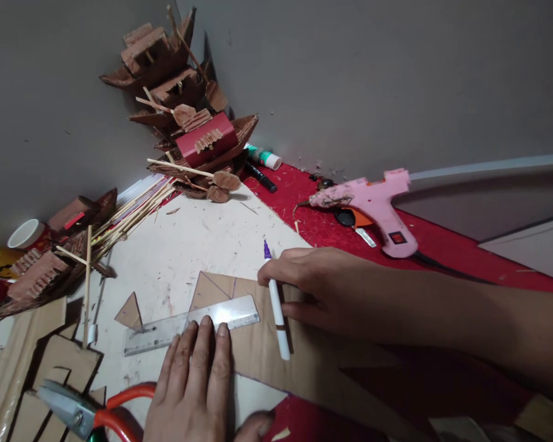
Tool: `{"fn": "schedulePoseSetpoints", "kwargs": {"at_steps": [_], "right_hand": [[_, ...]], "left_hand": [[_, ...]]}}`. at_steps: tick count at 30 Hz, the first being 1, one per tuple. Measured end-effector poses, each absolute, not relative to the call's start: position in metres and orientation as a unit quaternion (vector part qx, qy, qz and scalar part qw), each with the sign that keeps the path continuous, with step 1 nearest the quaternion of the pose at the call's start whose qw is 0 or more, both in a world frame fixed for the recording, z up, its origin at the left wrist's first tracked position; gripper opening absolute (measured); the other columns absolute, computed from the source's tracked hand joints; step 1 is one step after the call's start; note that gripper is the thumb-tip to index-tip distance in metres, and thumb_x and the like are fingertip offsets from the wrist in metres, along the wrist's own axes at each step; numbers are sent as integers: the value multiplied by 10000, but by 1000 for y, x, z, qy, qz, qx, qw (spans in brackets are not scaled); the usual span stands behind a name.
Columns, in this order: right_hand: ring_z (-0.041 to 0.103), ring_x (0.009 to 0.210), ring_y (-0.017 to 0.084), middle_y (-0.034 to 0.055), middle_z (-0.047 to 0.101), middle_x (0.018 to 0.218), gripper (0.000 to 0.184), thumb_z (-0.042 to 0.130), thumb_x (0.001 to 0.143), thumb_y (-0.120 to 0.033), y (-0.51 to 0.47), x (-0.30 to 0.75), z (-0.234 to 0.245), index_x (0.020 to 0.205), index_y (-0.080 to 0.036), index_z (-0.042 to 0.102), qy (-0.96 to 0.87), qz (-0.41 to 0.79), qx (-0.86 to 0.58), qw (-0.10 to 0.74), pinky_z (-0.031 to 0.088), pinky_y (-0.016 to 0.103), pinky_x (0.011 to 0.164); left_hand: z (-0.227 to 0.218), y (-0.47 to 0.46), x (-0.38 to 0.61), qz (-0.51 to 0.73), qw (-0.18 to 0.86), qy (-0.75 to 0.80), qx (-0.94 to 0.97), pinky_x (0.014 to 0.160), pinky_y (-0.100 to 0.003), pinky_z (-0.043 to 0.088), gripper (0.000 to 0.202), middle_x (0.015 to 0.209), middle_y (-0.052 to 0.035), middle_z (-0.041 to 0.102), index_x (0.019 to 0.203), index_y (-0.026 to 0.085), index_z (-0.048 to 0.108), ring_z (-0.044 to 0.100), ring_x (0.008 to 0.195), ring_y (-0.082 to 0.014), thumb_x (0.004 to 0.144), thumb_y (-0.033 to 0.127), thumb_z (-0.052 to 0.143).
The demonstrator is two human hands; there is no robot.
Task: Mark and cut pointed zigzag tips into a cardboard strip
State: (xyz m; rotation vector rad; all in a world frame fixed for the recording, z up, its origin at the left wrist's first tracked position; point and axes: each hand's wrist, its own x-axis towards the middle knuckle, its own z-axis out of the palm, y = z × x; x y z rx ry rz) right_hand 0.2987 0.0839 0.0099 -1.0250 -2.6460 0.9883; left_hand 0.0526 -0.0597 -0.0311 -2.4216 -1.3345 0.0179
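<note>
My left hand [193, 387] lies flat with its fingers stretched over a clear plastic ruler [239, 312]. Beneath the ruler is a piece of brown cardboard [253, 350] with purple lines drawn near its far corner. A white marker with a purple tip [276, 319] is pinched in my right hand [308, 285], its tip pointing away from me, just right of the ruler's end. Touching the ruler's left part is a small cardboard triangle [129, 312]. Red-handled shears [87, 414] rest left of my left hand.
A pink glue gun [373, 209] with a cord lies on the red cloth [286, 209] at the right. Several cardboard model boats [207, 141] stand at the back left, near wooden sticks [129, 215]. Cut cardboard pieces [67, 362] lie at the left. A black marker [262, 178] is behind.
</note>
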Motion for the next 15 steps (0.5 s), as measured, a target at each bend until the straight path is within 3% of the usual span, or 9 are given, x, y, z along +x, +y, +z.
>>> {"fn": "schedulePoseSetpoints", "kwargs": {"at_steps": [6, 15], "right_hand": [[571, 776, 159, 1, 599, 845, 170, 591, 808, -123, 83, 302, 3, 926, -245, 592, -878, 341, -321, 104, 394, 250, 685], [596, 837, 176, 38, 630, 935, 212, 548, 877, -142, 81, 303, 11, 1045, -249, 623, -869, 368, -321, 79, 431, 283, 728]], "left_hand": [[-43, -63, 60, -42, 169, -516, -839, 1059, -468, 284, 842, 1358, -202, 547, 1501, 79, 269, 442, 1280, -354, 901, 670, 256], [-48, -63, 61, -46, 177, -519, -835, 1047, -469, 325, 809, 1404, -207, 518, 1485, 78, 304, 409, 1333, -349, 918, 650, 224]]}}
